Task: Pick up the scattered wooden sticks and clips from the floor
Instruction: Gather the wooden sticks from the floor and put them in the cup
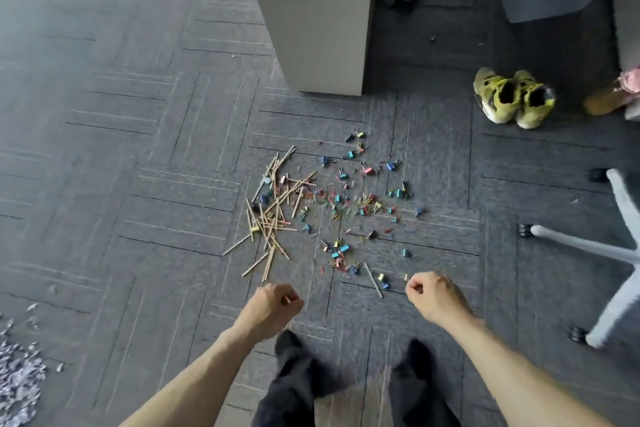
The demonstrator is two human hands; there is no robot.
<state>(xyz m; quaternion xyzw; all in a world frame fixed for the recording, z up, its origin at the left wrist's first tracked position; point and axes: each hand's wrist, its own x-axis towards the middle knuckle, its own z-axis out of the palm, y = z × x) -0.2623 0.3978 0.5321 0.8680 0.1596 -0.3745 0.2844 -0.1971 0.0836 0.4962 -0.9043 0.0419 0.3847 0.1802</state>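
a: fig. 1, where's the task stuff?
b: wooden sticks (268, 215) heaped on the floor (104, 149) in front of the cabinet (311, 28); clips (356, 204) strewn front-right of it. left hand (273, 305) & right hand (436, 298): grips curled tight, contents can't be told.
a: risks?
b: sticks lie crossed, so lifting one may flick others; tiny clips may slip a pinch. chair base (588, 244) & shoes (512, 100), right of cabinet, crowd that side.

Seen from above: a grey carpet floor (138, 184) with wooden sticks (270, 215) scattered at its middle and coloured clips (360, 204) just to their right. Nearer the bottom edge, the left hand (268, 307) and right hand (434, 296) hover, fingers curled.
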